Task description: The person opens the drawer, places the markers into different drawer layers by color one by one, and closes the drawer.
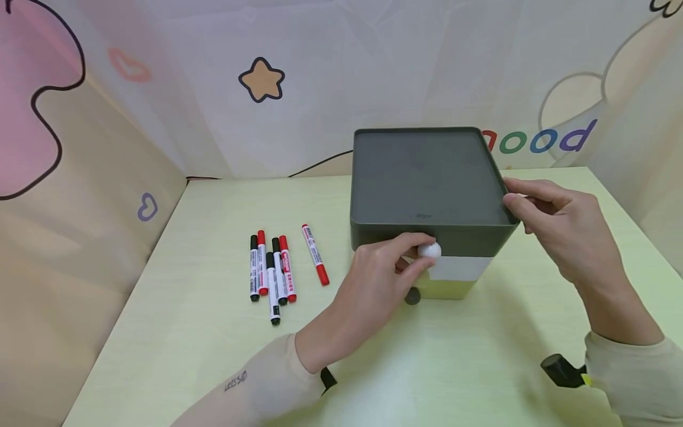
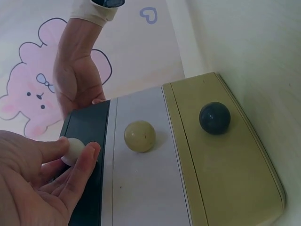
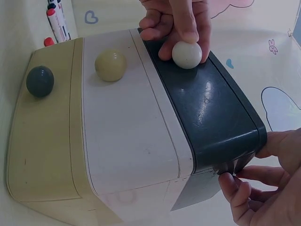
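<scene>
A small box of stacked drawers [image 1: 427,175] stands right of centre, with a dark grey top, a white middle and a yellow-green bottom. My left hand [image 1: 373,273] pinches the round white knob [image 1: 430,251] on the dark top drawer front between thumb and fingers. At the box's right edge, the thumb and bent fingers of my right hand [image 1: 568,231] grip its upper side. Both wrist views show the cream knob [image 2: 139,136] on the white drawer and the dark knob [image 2: 215,117] on the yellow one. The top drawer looks flush with the others.
Several red and black markers [image 1: 273,276] lie bunched on the pale table [image 1: 213,367] left of the box. One red marker [image 1: 315,255] lies apart, nearer the box. A printed cloth [image 1: 299,35] hangs behind and at the sides.
</scene>
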{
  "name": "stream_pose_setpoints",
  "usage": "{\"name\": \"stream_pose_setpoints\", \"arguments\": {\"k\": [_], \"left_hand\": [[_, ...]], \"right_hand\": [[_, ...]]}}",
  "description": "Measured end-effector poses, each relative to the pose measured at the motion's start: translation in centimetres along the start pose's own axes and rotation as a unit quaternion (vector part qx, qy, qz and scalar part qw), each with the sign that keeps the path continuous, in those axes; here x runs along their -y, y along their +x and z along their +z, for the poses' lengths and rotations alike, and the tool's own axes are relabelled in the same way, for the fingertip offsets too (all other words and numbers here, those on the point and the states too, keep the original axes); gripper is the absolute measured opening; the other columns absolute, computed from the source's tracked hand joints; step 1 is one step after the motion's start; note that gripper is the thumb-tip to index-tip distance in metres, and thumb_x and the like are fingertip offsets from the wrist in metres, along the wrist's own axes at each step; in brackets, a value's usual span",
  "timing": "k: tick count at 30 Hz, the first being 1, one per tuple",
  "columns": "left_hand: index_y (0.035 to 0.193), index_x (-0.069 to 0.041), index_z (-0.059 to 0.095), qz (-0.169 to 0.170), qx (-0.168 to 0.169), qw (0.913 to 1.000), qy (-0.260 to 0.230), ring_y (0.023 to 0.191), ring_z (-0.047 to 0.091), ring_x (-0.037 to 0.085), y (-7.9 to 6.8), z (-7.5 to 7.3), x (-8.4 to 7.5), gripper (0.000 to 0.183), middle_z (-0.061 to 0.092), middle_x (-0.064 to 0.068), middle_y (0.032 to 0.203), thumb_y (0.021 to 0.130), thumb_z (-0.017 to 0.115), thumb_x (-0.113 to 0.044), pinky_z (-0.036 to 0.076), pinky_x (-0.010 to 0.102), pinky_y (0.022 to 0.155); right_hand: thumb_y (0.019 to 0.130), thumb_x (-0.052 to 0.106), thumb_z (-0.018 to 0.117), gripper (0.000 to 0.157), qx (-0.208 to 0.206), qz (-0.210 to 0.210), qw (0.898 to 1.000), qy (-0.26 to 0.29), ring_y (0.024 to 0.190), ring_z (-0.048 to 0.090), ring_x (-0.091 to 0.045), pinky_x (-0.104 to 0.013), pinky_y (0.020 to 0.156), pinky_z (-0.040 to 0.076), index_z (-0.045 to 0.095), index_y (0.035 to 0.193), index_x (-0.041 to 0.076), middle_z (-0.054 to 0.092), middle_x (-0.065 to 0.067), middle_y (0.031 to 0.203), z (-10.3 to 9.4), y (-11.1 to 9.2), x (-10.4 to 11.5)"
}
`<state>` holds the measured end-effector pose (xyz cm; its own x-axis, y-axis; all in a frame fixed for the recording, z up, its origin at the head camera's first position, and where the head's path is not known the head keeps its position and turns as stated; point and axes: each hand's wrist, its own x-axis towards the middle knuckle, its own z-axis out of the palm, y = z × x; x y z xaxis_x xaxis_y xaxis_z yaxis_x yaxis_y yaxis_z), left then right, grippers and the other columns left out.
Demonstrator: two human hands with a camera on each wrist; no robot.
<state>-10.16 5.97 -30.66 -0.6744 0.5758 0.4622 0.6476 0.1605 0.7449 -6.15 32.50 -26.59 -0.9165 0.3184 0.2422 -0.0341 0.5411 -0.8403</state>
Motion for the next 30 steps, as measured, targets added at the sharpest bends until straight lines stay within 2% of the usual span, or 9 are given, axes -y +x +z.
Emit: {"name": "stream_pose_setpoints", "arguments": {"k": [17,30], "left_hand": [[0.120,-0.003,0.071,-0.010,-0.003,0.9996,-0.025,0.078,0.070,0.005,0.22,-0.09,0.23,0.029,0.076,0.006,0.101,0.092,0.078,-0.007,0.054,0.013,0.072],[0.121,-0.004,0.070,-0.011,0.001,0.9996,-0.025,0.077,0.072,0.013,0.17,-0.13,0.43,0.030,0.075,0.006,0.100,0.092,0.078,-0.007,0.054,0.013,0.070]], "right_hand": [[0.099,0.020,0.071,0.034,0.005,0.001,1.000,0.006,0.066,0.055,-0.008,-0.022,0.058,0.037,0.072,0.133,0.013,0.069,0.021,0.096,-0.12,-0.18,-0.02],[0.099,0.023,0.071,0.037,0.000,0.005,1.000,-0.012,0.067,0.054,-0.007,-0.024,0.058,0.036,0.070,0.134,0.011,0.067,0.022,0.094,-0.03,-0.06,0.05]]}}
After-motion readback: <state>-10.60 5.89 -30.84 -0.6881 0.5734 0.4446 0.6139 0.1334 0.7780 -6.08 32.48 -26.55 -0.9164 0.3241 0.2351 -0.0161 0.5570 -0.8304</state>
